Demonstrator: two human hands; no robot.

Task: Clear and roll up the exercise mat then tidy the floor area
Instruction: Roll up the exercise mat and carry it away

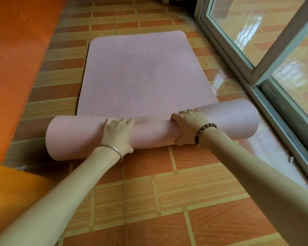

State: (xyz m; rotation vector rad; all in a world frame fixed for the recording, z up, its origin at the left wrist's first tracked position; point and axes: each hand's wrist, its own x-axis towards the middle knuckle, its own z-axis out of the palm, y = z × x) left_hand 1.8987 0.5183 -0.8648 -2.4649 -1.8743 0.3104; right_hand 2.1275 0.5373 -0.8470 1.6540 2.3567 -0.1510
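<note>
Your left hand [118, 134] and right hand [189, 126] both clasp the roll [155, 134] near its middle. The fingers curl over the top and each thumb tucks in at the near side, so both grips are closed on the mat itself. The roll lies crosswise on the tiled floor [167, 192], a fat, smooth-skinned cylinder of pale pink foam, its right end sitting a little farther from you than its left.

Beyond your knuckles, the rest of the exercise mat [142, 71] lies flat, with nothing on it. Its upper face is finely ribbed lengthwise and its far corners are rounded. By my reckoning you are about halfway through the rolling (clearing looks done, since the surface is bare). What remains is the flat stretch ahead, then tidying the floor.

The foam looks soft and springy, so the roll may loosen if you ease off. The tiles are glossy, patterned in brown and straw-coloured blocks. Orange fabric [16, 59] borders the left side and a metal-framed glass door [256, 41] runs close along the right.
</note>
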